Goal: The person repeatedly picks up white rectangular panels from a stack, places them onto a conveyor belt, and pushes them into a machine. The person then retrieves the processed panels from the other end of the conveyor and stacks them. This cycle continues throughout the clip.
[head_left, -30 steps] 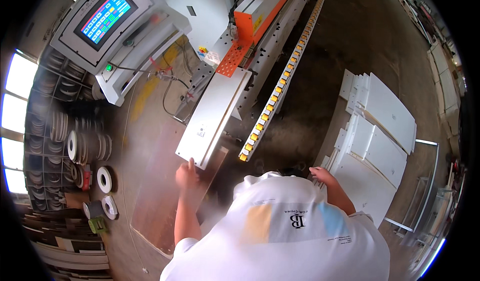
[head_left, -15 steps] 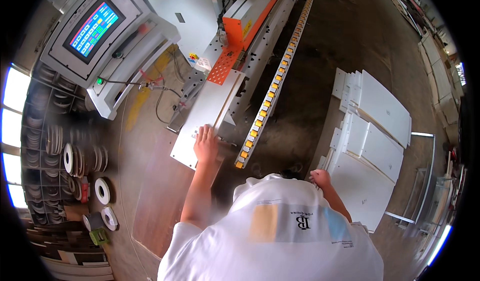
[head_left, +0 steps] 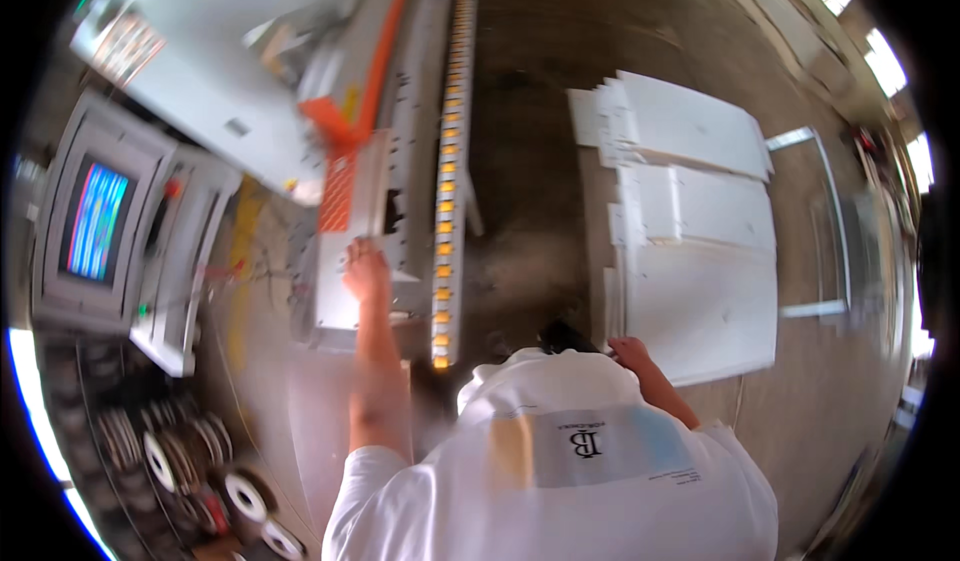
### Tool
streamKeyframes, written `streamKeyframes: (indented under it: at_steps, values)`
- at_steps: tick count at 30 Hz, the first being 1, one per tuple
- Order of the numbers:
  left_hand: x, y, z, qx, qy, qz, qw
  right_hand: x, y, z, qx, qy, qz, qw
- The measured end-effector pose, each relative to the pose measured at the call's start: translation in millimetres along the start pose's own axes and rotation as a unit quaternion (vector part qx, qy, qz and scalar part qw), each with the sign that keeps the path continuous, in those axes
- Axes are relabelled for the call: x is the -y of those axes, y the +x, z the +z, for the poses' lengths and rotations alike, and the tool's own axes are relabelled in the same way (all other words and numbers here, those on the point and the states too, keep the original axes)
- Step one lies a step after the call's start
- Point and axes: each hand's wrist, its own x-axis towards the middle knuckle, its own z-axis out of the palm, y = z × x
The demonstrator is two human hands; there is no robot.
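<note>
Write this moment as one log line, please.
left hand: on white panel; right hand: by panel stack, contact unclear; roller rail: between them

Watching remotely, I find an orange perforated plate (head_left: 338, 201) at 11 o'clock from the left hand (head_left: 366, 266), and at 3 o'clock the rail of yellow rollers (head_left: 445, 251) bars a low sideways sweep, leaving only a raised pass over it. Between that rail and the stacked white panels (head_left: 700, 301) I have a long floor lane (head_left: 530, 191) running toward 12 o'clock; the right hand (head_left: 628, 351) could enter it at 10, but the panels block 12 to 2.
</note>
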Motion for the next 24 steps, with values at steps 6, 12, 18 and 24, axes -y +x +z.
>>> streamKeyframes:
  at_steps: [6,12,18,24]
  values:
    - [12.0,35.8,37.5,-0.049,-0.041,0.061,0.996,-25.3,-16.1,11.5,-0.032,0.078,-0.013,0.996]
    - [-31.7,49.1,19.3,-0.045,-0.14,0.153,0.977,-74.9,-40.3,29.1,-0.091,0.047,-0.007,0.995]
    - [-99.2,-20.5,26.8,0.051,-0.241,0.225,0.943,-131.6,-39.3,34.9,-0.048,-0.254,-0.112,0.96]
    - [-113.3,-57.0,30.4,0.019,-0.209,0.262,0.942,-142.8,-13.0,25.4,-0.029,-0.318,-0.151,0.936]
